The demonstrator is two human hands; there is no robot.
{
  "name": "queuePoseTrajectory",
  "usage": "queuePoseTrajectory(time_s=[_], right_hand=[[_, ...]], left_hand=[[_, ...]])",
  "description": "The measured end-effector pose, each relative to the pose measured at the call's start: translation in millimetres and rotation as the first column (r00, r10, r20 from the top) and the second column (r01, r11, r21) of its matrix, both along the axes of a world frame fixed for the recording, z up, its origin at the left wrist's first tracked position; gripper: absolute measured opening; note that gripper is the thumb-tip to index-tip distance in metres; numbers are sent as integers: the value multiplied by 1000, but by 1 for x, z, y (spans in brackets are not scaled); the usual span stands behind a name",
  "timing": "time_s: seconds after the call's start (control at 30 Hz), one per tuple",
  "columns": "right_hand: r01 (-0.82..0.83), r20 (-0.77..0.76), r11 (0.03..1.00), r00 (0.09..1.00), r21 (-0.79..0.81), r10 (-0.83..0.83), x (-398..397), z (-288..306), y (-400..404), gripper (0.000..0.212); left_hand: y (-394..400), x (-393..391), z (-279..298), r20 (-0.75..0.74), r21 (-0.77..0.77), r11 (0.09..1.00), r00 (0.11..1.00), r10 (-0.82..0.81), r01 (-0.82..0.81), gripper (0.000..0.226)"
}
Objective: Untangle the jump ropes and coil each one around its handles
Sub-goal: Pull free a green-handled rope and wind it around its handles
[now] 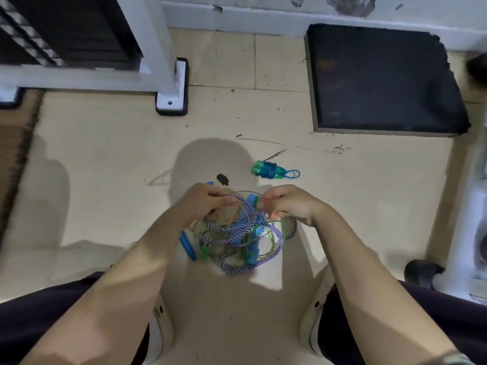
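You face a beige tiled floor (105, 159) strewn with dark debris. A black mat (382, 80) lies far right; a white frame leg (168, 75) stands far left.

Centre of the frame, the tangle of ropes (238, 233) hangs between two hands: the left hand (204, 200) just left of its top, the right hand (287, 204) just right. A loose handle (187, 245) pokes out at the tangle's lower left. Just above and right of the hands, a coiled rope (271, 170) lies apart on the floor (105, 167). Upper right, a mat (382, 80) sits against the wall (263, 17). Upper left, a frame leg (168, 75) stands on the floor. Along the bottom, a knee on each side, a shoe (158, 333) tucked inside each.
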State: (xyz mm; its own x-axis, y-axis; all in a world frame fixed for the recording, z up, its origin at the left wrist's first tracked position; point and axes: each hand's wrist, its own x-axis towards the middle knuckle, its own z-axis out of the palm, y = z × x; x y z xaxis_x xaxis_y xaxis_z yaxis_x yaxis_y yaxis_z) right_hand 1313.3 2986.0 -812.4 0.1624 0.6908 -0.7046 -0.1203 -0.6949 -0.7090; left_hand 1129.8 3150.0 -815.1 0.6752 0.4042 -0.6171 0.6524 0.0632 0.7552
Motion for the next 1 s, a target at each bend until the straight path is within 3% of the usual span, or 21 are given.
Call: queuePoseTrajectory(time_s=[0.1, 0.23, 0.47, 0.53, 0.63, 0.7, 0.77, 0.87, 1.0], right_hand=[[31, -71, 996, 997, 82, -25, 0, 47, 0, 3], [31, -45, 979, 999, 204, -22, -11, 128, -2, 14], [-106, 117, 919, 991, 380, 66, -47, 281, -30, 14], [-151, 185, 892, 980, 425, 77, -59, 315, -37, 14], [-193, 260, 848, 963, 494, 68, -80, 350, -43, 13], [-204, 314, 822, 949, 531, 33, -92, 363, -44, 15], [-188, 334, 795, 943, 577, -19, -98, 374, -45, 16], [-136, 336, 753, 934, 643, -118, -95, 386, -47, 16], [37, 265, 695, 909, 719, -322, -74, 387, -50, 16]], left_hand=[[-1, -3, 43, 43, 16, 998, 998, -53, 52, 17], [-9, -15, 114, 124, 16, 997, 990, -71, 70, 25], [-32, -45, 249, 211, 170, 966, 950, -229, 196, 23], [-37, -55, 283, 151, 305, 923, 944, -292, 236, 21], [-48, -67, 330, -53, 571, 747, 923, -381, 341, 23], [-57, -70, 347, -18, 629, 702, 910, -414, 332, 38], [-69, -69, 352, 180, 562, 779, 878, -443, 278, 36], [-82, -62, 347, 423, 320, 925, 843, -334, 206, 20], [-76, -66, 326, 346, 235, 916, 853, -391, 325, 19]])
